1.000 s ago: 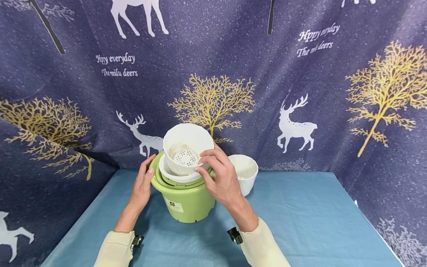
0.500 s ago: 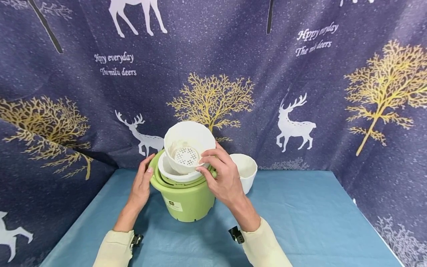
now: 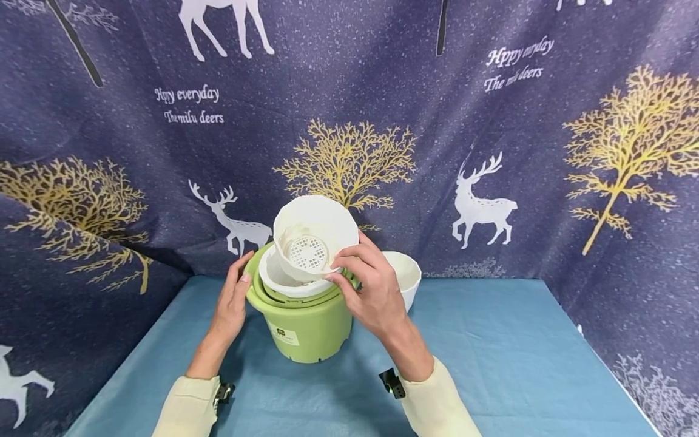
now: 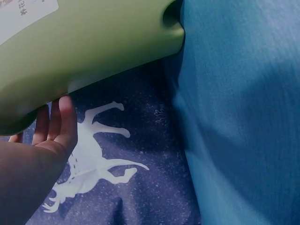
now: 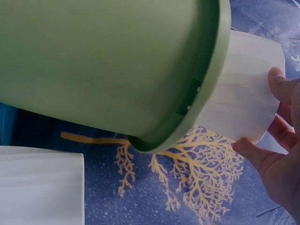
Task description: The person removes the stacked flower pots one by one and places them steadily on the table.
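Observation:
A white plastic flower pot with a perforated base is tilted above a nested stack, and my right hand pinches its rim. Below it sits another white pot, inside a large green flower pot with layered green rims and a label. My left hand holds the green pot by its left rim, thumb on the near side. In the left wrist view, fingers meet the green rim. In the right wrist view, thumb and fingers grip the white pot's edge.
Another white pot stands on the blue tablecloth, right of the green pot and partly behind my right hand. A dark blue cloth printed with deer and golden trees hangs close behind the table.
My right hand has shifted slightly to the right with the white pot, showing more of the white pot beneath. My left hand keeps its place on the green rim.

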A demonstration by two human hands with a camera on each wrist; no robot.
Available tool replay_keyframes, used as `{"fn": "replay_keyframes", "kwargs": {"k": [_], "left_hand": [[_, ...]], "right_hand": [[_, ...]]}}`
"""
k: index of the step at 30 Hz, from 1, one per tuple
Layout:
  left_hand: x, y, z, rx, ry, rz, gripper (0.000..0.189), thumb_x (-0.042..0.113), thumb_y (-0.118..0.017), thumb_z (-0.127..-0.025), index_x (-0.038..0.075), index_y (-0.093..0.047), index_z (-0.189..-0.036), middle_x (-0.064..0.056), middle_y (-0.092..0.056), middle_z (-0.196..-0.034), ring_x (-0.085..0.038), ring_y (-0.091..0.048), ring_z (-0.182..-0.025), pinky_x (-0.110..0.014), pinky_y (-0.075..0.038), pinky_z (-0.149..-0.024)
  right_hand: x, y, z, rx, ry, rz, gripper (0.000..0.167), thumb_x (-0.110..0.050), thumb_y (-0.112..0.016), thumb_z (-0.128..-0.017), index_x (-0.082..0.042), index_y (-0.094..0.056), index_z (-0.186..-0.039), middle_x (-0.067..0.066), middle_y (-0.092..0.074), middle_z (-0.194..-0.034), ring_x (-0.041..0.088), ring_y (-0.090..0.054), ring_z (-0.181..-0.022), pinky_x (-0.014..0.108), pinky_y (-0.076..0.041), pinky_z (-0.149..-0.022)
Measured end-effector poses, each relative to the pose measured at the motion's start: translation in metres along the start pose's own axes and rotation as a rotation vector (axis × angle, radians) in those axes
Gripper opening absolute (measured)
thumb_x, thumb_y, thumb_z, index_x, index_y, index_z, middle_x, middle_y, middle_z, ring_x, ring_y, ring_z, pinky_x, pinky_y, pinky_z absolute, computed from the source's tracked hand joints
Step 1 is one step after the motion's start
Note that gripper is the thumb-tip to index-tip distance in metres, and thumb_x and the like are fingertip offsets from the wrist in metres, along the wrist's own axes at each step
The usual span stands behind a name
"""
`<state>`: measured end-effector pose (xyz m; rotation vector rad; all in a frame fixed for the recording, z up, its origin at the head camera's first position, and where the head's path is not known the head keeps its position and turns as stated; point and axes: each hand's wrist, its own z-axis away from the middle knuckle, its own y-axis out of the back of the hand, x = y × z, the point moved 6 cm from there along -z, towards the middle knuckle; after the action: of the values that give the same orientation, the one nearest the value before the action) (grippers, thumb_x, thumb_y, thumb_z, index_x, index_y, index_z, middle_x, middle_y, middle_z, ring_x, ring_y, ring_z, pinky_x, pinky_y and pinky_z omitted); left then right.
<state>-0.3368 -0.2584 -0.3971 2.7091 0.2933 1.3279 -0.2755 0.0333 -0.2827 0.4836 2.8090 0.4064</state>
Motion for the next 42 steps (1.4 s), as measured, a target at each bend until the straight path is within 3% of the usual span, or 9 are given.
{"fn": "replay_keyframes", "kwargs": {"k": [23, 36, 42], "left_hand": [[-0.002, -0.001, -0.001, 0.002, 0.009, 0.013, 0.049, 0.015, -0.032, -0.117, -0.001, -0.034, -0.163, -0.025, -0.039, -0.162, -0.002, -0.046, -0.138, -0.012, -0.037, -0.108], [-0.001, -0.001, 0.000, -0.005, -0.005, 0.031, 0.049, 0.013, -0.031, -0.116, -0.004, -0.033, -0.162, -0.026, -0.038, -0.163, -0.004, -0.046, -0.139, -0.013, -0.037, -0.109], [-0.001, -0.001, 0.000, -0.002, -0.002, 0.023, 0.049, 0.013, -0.031, -0.116, -0.004, -0.033, -0.162, -0.025, -0.038, -0.163, -0.002, -0.046, -0.140, -0.013, -0.037, -0.109]], "right_hand": [[-0.004, 0.024, -0.006, 0.060, 0.029, 0.003, 0.015, -0.002, -0.088, -0.083, -0.003, -0.076, -0.092, 0.011, -0.071, -0.096, 0.036, -0.070, -0.107, 0.053, -0.038, -0.121], [-0.005, 0.043, -0.008, 0.092, 0.011, 0.012, 0.015, -0.002, -0.088, -0.084, -0.003, -0.076, -0.092, 0.013, -0.072, -0.099, 0.046, -0.062, -0.128, 0.052, -0.039, -0.121], [-0.005, 0.052, -0.009, 0.098, 0.012, 0.033, 0.014, -0.004, -0.087, -0.084, -0.003, -0.076, -0.092, 0.012, -0.072, -0.097, 0.044, -0.066, -0.120, 0.053, -0.039, -0.120]]}}
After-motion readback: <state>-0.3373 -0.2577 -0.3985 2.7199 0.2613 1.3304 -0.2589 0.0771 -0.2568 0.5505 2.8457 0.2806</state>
